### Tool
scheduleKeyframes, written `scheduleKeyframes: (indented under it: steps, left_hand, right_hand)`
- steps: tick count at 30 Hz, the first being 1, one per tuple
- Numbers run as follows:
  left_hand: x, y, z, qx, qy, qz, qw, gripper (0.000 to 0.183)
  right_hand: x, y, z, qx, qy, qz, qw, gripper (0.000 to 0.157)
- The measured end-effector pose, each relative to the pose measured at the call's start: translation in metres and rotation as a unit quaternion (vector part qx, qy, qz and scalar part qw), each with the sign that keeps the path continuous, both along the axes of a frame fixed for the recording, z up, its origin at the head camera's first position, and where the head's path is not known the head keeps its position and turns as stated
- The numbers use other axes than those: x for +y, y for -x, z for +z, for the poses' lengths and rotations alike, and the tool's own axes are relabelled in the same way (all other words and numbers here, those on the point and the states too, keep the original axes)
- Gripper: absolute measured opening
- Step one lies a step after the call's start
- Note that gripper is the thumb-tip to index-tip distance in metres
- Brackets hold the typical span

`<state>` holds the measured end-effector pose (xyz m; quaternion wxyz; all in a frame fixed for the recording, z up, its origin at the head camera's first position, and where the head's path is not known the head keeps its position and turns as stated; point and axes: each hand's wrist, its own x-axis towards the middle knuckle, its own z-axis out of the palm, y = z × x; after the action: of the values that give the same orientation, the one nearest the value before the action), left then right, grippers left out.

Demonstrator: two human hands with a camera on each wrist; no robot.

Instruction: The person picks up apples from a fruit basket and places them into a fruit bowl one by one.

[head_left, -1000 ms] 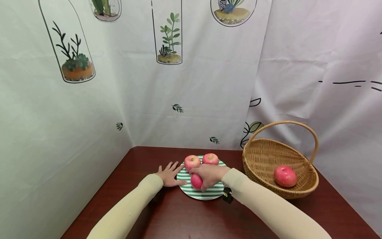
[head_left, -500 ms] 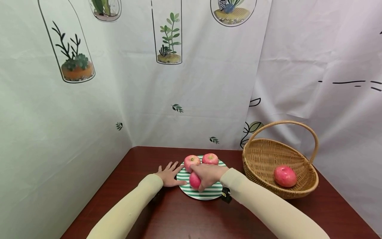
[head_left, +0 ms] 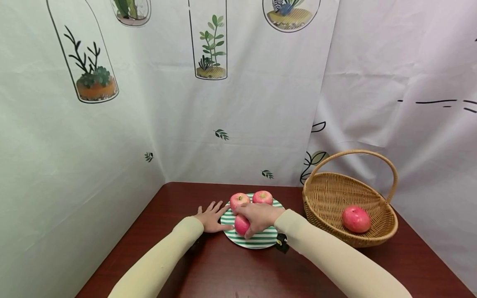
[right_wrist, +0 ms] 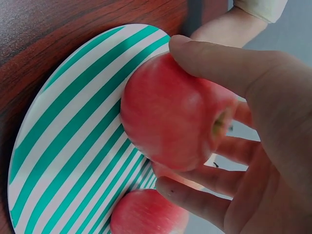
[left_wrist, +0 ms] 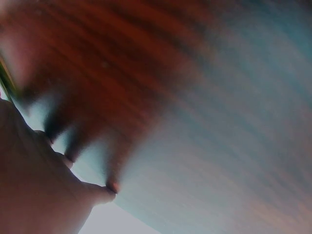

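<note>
On a round plate [head_left: 266,239] with green and white stripes, my right hand [head_left: 262,217] grips a pinkish-red apple [head_left: 242,224]. In the right wrist view the thumb lies along one side of this apple [right_wrist: 163,114] and the fingers reach round the other. Two more apples sit at the plate's far side, one at the left [head_left: 239,200] and one at the right [head_left: 262,197]. My left hand [head_left: 212,219] rests with spread fingers at the plate's left edge, its thumb over the rim. The left wrist view is mostly blurred, showing the hand [left_wrist: 44,180] at lower left.
A wicker basket [head_left: 335,186] with a tall arched handle stands at the right of the dark red-brown table [head_left: 238,269]. One red fruit [head_left: 356,219] lies inside it. White patterned cloth [head_left: 238,103] hangs behind and along the sides of the table.
My right hand has shifted slightly left across the plate with the apple in its grip. The left hand, the two far apples and the basket have stayed put.
</note>
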<state>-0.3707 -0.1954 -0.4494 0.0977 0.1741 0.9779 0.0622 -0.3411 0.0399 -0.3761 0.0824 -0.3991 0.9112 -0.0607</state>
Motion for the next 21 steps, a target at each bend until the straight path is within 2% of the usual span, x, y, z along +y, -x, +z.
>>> scheduleKeyframes:
  steps: [4,7,11,21]
  left_hand:
    - [-0.004,0.007,-0.008,0.003,-0.016,-0.013,0.9998,0.102]
    - [-0.004,0.006,-0.007,0.003,-0.017,-0.014,0.9997,0.102]
    - [-0.001,0.0,0.002,-0.001,0.0,-0.005,1.0,0.1]
    - [0.002,-0.003,0.003,0.003,0.015,0.001,0.9999,0.097]
  right_hand:
    - [0.0,0.0,0.0,0.013,-0.01,0.0,1.0,0.075]
    - [0.0,0.001,0.0,0.016,-0.013,-0.001,1.0,0.074]
    - [0.001,0.001,0.0,0.009,-0.008,-0.004,1.0,0.074]
    - [0.001,-0.001,0.001,0.01,0.005,-0.024,1.0,0.076]
